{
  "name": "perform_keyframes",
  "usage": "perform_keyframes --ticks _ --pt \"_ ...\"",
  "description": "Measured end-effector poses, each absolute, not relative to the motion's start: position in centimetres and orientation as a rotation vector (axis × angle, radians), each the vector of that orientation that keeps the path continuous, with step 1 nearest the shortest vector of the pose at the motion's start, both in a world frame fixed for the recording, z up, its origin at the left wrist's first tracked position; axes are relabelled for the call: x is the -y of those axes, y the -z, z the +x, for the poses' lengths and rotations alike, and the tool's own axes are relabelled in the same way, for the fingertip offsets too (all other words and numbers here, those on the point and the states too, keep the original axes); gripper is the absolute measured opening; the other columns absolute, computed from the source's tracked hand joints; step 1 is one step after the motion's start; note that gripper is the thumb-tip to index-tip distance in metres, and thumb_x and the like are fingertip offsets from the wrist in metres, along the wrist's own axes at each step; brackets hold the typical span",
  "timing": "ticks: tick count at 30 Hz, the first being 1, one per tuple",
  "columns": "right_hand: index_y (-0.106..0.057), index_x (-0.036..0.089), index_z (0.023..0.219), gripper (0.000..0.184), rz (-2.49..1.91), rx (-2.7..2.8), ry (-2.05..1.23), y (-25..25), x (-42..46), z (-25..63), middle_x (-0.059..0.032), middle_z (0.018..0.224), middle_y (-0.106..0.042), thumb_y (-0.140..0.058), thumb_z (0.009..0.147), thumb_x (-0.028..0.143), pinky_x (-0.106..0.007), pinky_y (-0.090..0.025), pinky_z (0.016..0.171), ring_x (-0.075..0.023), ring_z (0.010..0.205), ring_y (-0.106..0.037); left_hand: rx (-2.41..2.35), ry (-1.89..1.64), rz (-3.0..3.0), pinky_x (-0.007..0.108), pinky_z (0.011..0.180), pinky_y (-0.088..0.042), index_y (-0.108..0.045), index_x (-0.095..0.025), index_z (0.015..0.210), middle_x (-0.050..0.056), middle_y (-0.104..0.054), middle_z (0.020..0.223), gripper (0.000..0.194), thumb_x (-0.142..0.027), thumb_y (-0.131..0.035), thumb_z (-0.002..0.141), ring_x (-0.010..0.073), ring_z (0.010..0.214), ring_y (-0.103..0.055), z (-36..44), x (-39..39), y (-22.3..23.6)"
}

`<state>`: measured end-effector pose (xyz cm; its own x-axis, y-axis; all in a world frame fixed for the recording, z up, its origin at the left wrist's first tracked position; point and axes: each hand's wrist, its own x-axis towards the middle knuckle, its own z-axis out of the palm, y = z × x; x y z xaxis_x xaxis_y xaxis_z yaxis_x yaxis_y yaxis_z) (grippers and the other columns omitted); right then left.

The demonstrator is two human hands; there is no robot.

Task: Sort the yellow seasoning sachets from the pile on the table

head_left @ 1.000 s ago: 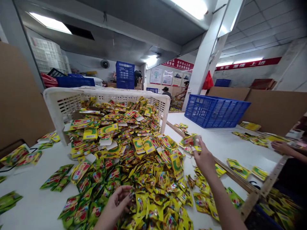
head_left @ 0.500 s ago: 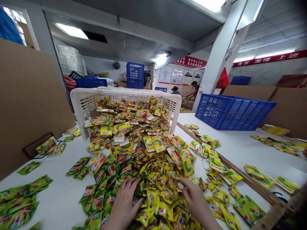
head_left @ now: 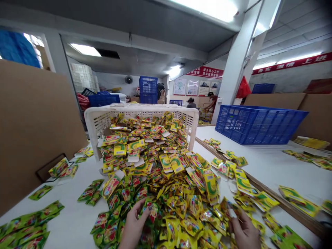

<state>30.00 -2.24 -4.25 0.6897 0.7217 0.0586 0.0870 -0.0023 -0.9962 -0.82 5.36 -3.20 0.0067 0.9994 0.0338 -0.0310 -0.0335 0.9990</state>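
My left hand [head_left: 135,221] pinches a green candy packet [head_left: 155,213] between thumb and fingers, over the green side of the heap. To the right, my right hand [head_left: 243,224] is closed on a yellow candy packet [head_left: 226,206] at the heap's edge. Yellow packets [head_left: 193,224] lie loose between the two hands. More green packets [head_left: 107,224] are left of my left hand. Behind them, small yellow-and-red boxes [head_left: 135,145] spill out of a white plastic basket [head_left: 89,114] that rests on its side.
A blue crate [head_left: 259,124] stands on the table at the right, past a wooden strip [head_left: 267,190]. Cardboard [head_left: 38,121] walls the left side, with a black wire frame [head_left: 41,176] against it. Green packets [head_left: 28,224] lie front left. People work in the background.
My right hand has moved right, away from the middle of the heap, and now holds a yellow packet. My left hand has closed on a green packet. The view has shifted slightly.
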Motion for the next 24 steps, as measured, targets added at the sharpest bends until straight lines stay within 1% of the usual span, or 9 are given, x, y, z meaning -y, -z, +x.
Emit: perform_keyframes --ticks 2,3,6,8,11,15,18,21,24 --pt "-0.052 0.018 0.090 0.036 -1.339 0.930 -0.755 0.8 1.1 26.1 0.0043 0.049 -0.051 -0.060 0.065 0.042 -0.021 -0.031 0.037 -0.0093 0.038 -0.037 -1.093 -1.262 1.140 0.043 0.090 -0.044 -0.063 -0.013 0.095 0.013 -0.066 0.102 0.058 -0.052 -0.072 0.054 0.0310 0.100 -0.057 -0.5 -5.3 3.1" --pt "-0.052 0.019 0.088 0.031 -1.246 1.066 -0.927 -0.8 0.7 24.0 0.0015 0.059 -0.056 -0.057 0.069 0.042 -0.020 -0.028 0.036 -0.0071 0.037 -0.035 -1.055 -1.256 1.117 0.043 0.090 -0.044 -0.063 -0.013 0.095 0.013 -0.066 0.101 0.058 -0.052 -0.073 0.053 0.0307 0.099 -0.057 -0.4 -5.2 3.0" --pt "-0.054 0.018 0.083 0.015 -1.050 1.518 -1.294 -3.9 -0.4 18.2 0.0032 0.061 -0.051 -0.052 0.076 0.032 -0.018 -0.026 0.038 -0.0055 0.041 -0.034 -0.981 -1.214 1.069 0.041 0.086 -0.047 -0.065 -0.013 0.093 0.013 -0.068 0.096 0.058 -0.054 -0.073 0.052 0.0309 0.097 -0.058 0.0 -4.8 2.7" --pt "-0.054 0.020 0.088 0.013 -0.990 1.715 -1.260 -4.2 -1.4 16.0 0.0052 0.062 -0.045 -0.051 0.076 0.022 -0.018 -0.029 0.044 -0.0067 0.049 -0.035 -0.988 -1.189 1.050 0.040 0.083 -0.049 -0.066 -0.013 0.090 0.013 -0.067 0.096 0.061 -0.058 -0.073 0.049 0.0319 0.100 -0.056 0.0 -4.5 2.6" --pt "-0.047 0.024 0.101 0.035 -1.063 1.829 -1.072 -2.8 -2.8 15.4 0.0055 0.068 -0.041 -0.051 0.069 0.010 -0.018 -0.032 0.053 -0.0092 0.060 -0.038 -1.118 -1.176 0.965 0.036 0.072 -0.052 -0.064 -0.014 0.094 0.013 -0.062 0.108 0.066 -0.067 -0.062 0.054 0.0319 0.107 -0.051 -0.1 -4.3 2.6" --pt "-0.042 0.027 0.113 0.056 -1.131 1.919 -0.949 -0.4 -3.6 16.0 0.0020 0.080 -0.051 -0.046 0.063 0.002 -0.024 -0.039 0.072 -0.0140 0.078 -0.048 -1.074 -1.124 1.121 0.033 0.073 -0.050 -0.065 -0.015 0.092 0.010 -0.067 0.096 0.055 -0.059 -0.064 0.059 0.0282 0.092 -0.059 0.4 -4.3 2.8" --pt "-0.036 0.026 0.121 0.064 -1.147 1.868 -0.887 0.8 -3.6 15.5 -0.0036 0.099 -0.054 -0.047 0.062 0.003 -0.030 -0.040 0.083 -0.0182 0.092 -0.051 -1.029 -1.242 1.105 0.031 0.069 -0.050 -0.066 -0.015 0.084 0.008 -0.069 0.081 0.049 -0.055 -0.069 0.057 0.0252 0.077 -0.062 0.7 -4.4 3.1" --pt "-0.028 0.020 0.128 0.072 -1.155 1.659 -0.840 1.4 -3.5 14.4 -0.0118 0.123 -0.043 -0.058 0.063 0.014 -0.036 -0.036 0.093 -0.0237 0.107 -0.046 -1.056 -1.300 0.942 0.032 0.063 -0.050 -0.065 -0.014 0.081 0.007 -0.068 0.073 0.053 -0.059 -0.069 0.054 0.0250 0.070 -0.063 0.7 -4.7 3.8" --pt "-0.047 0.016 0.114 0.048 -0.981 1.503 -1.110 1.2 -3.6 13.8 -0.0102 0.105 -0.058 -0.059 0.071 0.031 -0.034 -0.042 0.085 -0.0224 0.094 -0.055 -1.088 -1.317 0.964 0.033 0.069 -0.050 -0.064 -0.013 0.078 0.008 -0.068 0.072 0.056 -0.060 -0.072 0.048 0.0260 0.073 -0.063 1.0 -5.0 3.7"
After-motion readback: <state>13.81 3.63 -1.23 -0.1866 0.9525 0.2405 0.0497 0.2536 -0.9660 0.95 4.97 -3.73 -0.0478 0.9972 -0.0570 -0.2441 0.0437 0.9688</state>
